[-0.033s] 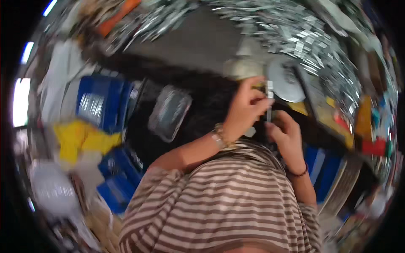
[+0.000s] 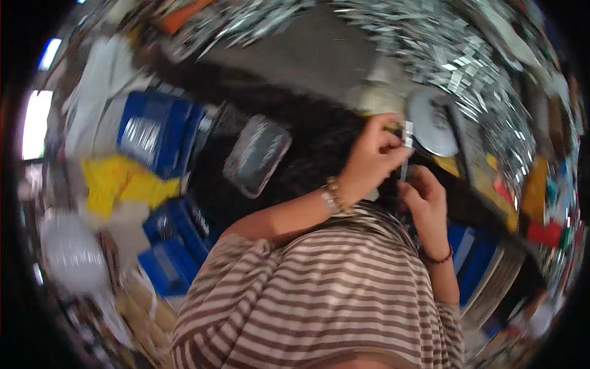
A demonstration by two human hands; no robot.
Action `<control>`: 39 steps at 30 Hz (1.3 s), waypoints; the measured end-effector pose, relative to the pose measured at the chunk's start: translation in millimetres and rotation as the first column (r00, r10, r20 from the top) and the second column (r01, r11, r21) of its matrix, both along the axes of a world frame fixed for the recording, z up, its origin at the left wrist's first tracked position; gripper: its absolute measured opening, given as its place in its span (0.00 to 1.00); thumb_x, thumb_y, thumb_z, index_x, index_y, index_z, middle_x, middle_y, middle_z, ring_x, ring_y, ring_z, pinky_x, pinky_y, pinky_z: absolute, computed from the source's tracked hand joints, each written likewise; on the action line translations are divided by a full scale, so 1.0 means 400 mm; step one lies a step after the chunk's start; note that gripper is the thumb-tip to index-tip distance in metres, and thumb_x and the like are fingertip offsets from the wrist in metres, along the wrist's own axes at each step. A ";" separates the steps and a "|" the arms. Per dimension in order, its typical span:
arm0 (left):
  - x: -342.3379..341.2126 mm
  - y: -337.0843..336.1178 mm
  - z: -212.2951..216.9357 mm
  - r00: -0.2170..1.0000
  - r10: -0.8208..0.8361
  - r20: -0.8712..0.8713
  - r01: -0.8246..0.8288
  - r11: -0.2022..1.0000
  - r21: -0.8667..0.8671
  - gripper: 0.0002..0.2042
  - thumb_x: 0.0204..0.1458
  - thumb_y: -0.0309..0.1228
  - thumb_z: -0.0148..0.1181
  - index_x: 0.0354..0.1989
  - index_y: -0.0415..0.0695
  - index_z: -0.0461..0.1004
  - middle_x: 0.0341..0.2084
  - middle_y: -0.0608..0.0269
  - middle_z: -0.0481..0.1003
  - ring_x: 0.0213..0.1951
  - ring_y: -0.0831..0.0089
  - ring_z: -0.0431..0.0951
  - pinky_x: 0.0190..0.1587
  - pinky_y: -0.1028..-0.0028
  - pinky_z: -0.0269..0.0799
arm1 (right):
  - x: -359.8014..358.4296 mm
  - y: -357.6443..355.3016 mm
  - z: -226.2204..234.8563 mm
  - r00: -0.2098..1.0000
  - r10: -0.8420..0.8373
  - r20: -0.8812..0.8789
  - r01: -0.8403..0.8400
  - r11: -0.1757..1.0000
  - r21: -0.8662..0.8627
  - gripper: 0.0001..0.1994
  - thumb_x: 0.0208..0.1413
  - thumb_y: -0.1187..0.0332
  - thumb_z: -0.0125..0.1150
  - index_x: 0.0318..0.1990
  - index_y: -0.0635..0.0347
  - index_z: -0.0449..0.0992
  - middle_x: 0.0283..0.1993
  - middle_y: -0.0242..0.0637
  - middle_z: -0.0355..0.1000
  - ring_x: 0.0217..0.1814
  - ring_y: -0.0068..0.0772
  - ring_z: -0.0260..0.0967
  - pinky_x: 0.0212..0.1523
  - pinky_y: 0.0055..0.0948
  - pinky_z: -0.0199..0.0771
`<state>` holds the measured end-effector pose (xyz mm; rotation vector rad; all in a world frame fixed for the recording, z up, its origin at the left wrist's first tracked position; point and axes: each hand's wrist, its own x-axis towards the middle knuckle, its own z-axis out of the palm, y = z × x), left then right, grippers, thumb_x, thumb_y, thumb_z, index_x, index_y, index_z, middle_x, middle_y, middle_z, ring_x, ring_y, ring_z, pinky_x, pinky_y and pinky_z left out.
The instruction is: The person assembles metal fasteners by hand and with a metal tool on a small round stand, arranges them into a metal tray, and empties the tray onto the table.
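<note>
Both hands (image 2: 370, 154) (image 2: 428, 200), strip (image 2: 408, 134) slightly farther R vs b4

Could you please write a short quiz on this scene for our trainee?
1. True or false: the crumpled yellow plastic lies to the left of the clear plastic container.
2. What does the left hand pinch?
3. Fill in: the dark bracelet is on the ____ wrist.

Key: 1. True. 2. A narrow pale strip. 3. Right.
</note>
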<state>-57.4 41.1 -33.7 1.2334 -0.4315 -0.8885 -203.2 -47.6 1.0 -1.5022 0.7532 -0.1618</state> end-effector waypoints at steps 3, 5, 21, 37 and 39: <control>0.001 0.049 -0.027 0.995 0.081 -0.062 -0.086 0.992 -0.095 0.28 0.57 0.27 0.67 0.65 0.43 0.63 0.34 0.68 0.77 0.29 0.84 0.73 0.26 0.82 0.68 | 0.009 0.023 -0.007 0.995 0.101 -0.022 -0.102 0.995 -0.007 0.09 0.65 0.75 0.62 0.50 0.64 0.75 0.33 0.25 0.70 0.32 0.15 0.66 0.33 0.19 0.68; 0.012 0.085 -0.070 0.978 0.208 0.000 -0.205 0.966 -0.156 0.27 0.56 0.26 0.68 0.64 0.44 0.64 0.34 0.68 0.77 0.29 0.84 0.73 0.28 0.82 0.68 | 0.026 0.045 -0.009 0.987 0.162 -0.019 -0.162 0.987 -0.003 0.11 0.66 0.74 0.62 0.53 0.65 0.75 0.35 0.26 0.71 0.34 0.16 0.68 0.36 0.20 0.70; 0.239 0.876 -0.593 0.584 0.760 0.287 -0.737 0.347 0.580 0.25 0.48 0.25 0.73 0.55 0.43 0.72 0.30 0.62 0.77 0.25 0.73 0.76 0.27 0.69 0.74 | 0.056 0.033 -0.101 0.936 0.334 -0.110 -0.331 0.942 0.050 0.15 0.68 0.73 0.60 0.60 0.65 0.75 0.41 0.32 0.77 0.40 0.20 0.73 0.43 0.23 0.76; 0.279 0.911 -0.677 0.655 0.532 0.536 -0.742 0.316 0.591 0.20 0.50 0.29 0.72 0.50 0.41 0.74 0.31 0.56 0.81 0.26 0.69 0.81 0.30 0.66 0.78 | 0.042 0.029 -0.124 0.947 0.307 -0.097 -0.299 0.950 0.094 0.13 0.68 0.73 0.59 0.57 0.65 0.77 0.44 0.31 0.78 0.43 0.19 0.74 0.45 0.23 0.77; 0.286 0.907 -0.681 0.640 0.649 0.411 -0.738 0.370 0.564 0.17 0.53 0.30 0.71 0.48 0.40 0.75 0.32 0.55 0.82 0.28 0.69 0.82 0.32 0.66 0.78 | 0.038 0.026 -0.124 0.947 0.299 -0.119 -0.288 0.952 0.103 0.13 0.68 0.73 0.60 0.56 0.65 0.77 0.44 0.31 0.78 0.43 0.19 0.74 0.45 0.22 0.77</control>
